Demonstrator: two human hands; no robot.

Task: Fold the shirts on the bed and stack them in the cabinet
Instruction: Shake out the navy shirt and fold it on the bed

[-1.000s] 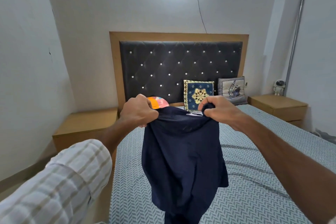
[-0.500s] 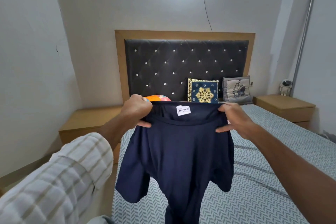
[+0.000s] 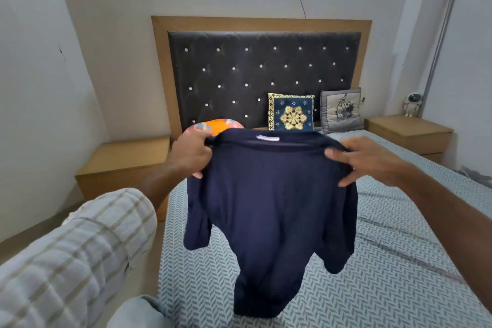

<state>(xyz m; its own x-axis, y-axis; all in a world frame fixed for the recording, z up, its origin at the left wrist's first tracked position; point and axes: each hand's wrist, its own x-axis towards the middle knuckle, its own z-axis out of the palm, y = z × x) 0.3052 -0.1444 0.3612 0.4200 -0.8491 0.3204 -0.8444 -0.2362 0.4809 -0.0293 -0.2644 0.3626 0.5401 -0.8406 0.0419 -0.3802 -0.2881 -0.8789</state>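
Shirt (image 3: 269, 208) hangs in the air over the near bed (image 3: 399, 261), spread by its shoulders. Left hand (image 3: 190, 153) grips the left shoulder; right hand (image 3: 364, 158) pinches the right one, fingers partly extended. Step in hand: opening it out before folding. Next move likely calls for laying it flat on the bed, sleeves spread

Item: one dark navy short-sleeved fabric shirt (image 3: 271, 210), unfolded, with a small white label inside the collar. Held up by both shoulders, spread wide and hanging vertically, sleeves drooping at each side, hem lowest and slightly gathered. Position: in the air above the blue-grey herringbone-patterned bed (image 3: 386, 287), facing the headboard.
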